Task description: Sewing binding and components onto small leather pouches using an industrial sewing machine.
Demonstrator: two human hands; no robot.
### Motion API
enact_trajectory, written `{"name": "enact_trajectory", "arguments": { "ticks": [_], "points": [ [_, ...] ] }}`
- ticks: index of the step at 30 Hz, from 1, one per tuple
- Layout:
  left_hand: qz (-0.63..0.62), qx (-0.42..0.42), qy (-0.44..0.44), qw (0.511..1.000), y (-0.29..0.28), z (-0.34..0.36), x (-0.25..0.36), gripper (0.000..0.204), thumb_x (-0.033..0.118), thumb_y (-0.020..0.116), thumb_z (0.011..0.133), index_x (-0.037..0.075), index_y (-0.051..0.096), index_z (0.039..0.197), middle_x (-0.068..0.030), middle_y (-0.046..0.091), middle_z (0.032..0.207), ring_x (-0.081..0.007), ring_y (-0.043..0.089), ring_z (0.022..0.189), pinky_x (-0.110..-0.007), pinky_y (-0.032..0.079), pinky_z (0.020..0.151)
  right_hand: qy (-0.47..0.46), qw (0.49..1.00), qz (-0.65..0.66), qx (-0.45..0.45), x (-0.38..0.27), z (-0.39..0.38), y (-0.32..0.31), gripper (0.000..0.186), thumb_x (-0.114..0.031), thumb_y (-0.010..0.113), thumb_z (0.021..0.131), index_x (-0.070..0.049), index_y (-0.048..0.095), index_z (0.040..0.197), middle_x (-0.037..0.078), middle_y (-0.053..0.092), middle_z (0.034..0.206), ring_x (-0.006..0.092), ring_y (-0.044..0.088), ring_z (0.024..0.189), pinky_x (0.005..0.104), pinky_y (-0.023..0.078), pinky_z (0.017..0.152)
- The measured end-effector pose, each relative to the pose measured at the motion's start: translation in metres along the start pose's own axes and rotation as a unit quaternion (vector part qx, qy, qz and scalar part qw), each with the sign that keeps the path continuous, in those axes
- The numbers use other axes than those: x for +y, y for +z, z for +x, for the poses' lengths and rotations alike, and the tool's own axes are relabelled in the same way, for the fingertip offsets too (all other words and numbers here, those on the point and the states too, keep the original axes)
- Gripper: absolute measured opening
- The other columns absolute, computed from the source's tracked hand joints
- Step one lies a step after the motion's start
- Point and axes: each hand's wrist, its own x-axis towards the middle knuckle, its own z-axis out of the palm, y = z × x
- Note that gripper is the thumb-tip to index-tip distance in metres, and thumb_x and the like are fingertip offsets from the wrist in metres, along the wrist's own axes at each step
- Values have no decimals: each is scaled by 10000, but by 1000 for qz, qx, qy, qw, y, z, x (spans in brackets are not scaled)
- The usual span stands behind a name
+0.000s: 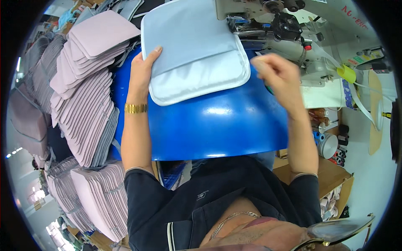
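Note:
A flat, light-blue padded fabric panel (pixel 197 46) with rounded corners, white edge binding and a paler pocket-like band lies under the sewing machine's head (pixel 268 29). My left hand (pixel 144 67) grips its left edge, thumb on top and the other fingers hidden beneath. Off the panel's right edge, my right hand (pixel 279 75) is raised near the machine, slightly blurred, with its fingers curled closed. A small dark green curve shows below its palm, too little to name. The panel's far end runs out of view at the top.
A blue curved work surface (pixel 217 121) lies beneath the panel. Tall stacks of pinkish-grey fabric panels (pixel 83 113) crowd the left side. White binding tape (pixel 363 104) runs through a yellow guide (pixel 346 73) at right. Below stand thread spools (pixel 328 144) and a cardboard box (pixel 335 180).

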Motion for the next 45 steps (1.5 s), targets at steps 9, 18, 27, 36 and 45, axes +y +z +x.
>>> {"name": "enact_trajectory", "arguments": {
  "ticks": [9,18,27,36,45],
  "points": [
    [-29,-19,20,999,7,25,-52,551,294,742,870,-75,560,1237,-176,668,1102,-176,653,950,-284,524,807,-76,888,-330,310,-64,-41,-266,287,-220,589,991,-24,663,1188,-5,650,958,34,520,772,177,387,653],
    [273,7,433,859,84,-50,-30,626,307,793,771,43,562,1290,-170,528,1364,-359,496,1231,-445,383,1046,-128,861,-232,433,-30,48,-453,447,-312,591,971,22,587,1268,144,618,1234,208,610,1101,320,511,911],
    [324,16,495,806,127,-48,-26,704,25,708,673,70,524,1351,-105,510,1409,-297,539,1108,-402,443,928,43,879,-354,315,-58,91,-490,482,-417,567,970,-25,651,1237,59,662,1041,124,596,887,249,458,770],
    [320,32,493,808,127,-45,-25,609,-87,597,667,68,604,1256,-72,578,1339,-231,554,839,-325,516,748,-11,949,-163,269,-19,55,-519,461,-326,599,978,19,555,1280,100,674,1105,207,664,940,366,536,829],
    [412,-22,456,788,95,-63,-29,502,-72,608,724,57,646,1207,-62,624,1291,-224,527,826,-298,502,714,22,966,-175,190,-8,76,-556,487,-285,501,1016,-13,467,1418,124,598,1265,175,591,1117,320,455,977]
  ]
}}
